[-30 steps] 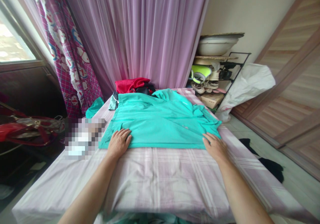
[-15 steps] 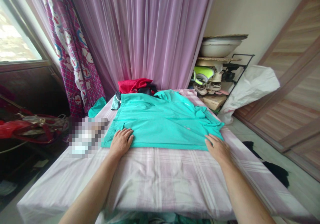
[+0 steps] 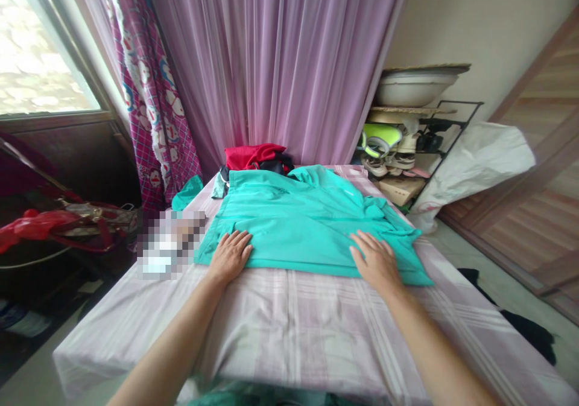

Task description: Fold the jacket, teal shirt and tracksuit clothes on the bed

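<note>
A turquoise shirt lies spread flat on a table covered with a pale pink checked cloth. My left hand rests palm down on the shirt's near left hem, fingers apart. My right hand lies flat on the near right part of the shirt, fingers spread, holding nothing. A crumpled sleeve sits just beyond my right hand.
A red and dark pile of clothes lies at the table's far end by the purple curtain. A shoe rack with a basin and a white bag stand at the right. A red bag sits left.
My right hand has slid left from the shirt's right corner onto the fabric. The left hand stays on the left hem. The view has shifted slightly.
</note>
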`<state>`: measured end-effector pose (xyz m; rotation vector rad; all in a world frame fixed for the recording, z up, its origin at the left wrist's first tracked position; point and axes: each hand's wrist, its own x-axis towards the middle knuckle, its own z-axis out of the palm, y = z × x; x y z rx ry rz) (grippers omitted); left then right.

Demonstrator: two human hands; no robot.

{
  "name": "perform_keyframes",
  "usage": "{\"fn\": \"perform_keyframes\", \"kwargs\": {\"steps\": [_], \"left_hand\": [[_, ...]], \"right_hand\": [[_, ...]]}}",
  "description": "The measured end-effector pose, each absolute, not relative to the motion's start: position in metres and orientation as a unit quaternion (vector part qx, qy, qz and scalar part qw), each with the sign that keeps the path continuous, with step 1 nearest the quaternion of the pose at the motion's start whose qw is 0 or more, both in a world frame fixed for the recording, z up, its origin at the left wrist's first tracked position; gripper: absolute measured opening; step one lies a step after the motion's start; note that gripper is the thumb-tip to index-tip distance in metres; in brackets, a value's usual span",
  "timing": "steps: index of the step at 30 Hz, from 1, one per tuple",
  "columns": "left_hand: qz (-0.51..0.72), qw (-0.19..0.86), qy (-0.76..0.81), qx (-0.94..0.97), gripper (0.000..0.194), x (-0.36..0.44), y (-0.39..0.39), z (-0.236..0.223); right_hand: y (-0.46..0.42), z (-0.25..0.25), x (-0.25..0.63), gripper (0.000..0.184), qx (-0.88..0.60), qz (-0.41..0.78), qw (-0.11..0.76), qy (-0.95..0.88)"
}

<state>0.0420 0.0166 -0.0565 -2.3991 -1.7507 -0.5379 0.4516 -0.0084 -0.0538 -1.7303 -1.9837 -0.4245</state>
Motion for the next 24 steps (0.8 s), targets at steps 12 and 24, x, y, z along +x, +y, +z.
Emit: {"fn": "perform_keyframes", "kwargs": {"steps": [12,24], "left_hand": [[-0.131,0.065,-0.591,-0.793,0.049,0.043,0.014,-0.050],[-0.062,0.056,-0.597,-0.798,0.053,0.086,0.054,-0.003]], "right_hand": [[0.038,-0.036,0.339,0.057,-0.588,0.045,0.059,-0.805],[0.049,-0.011,0.320,0.058,-0.577,0.042,0.110,-0.808]]}}
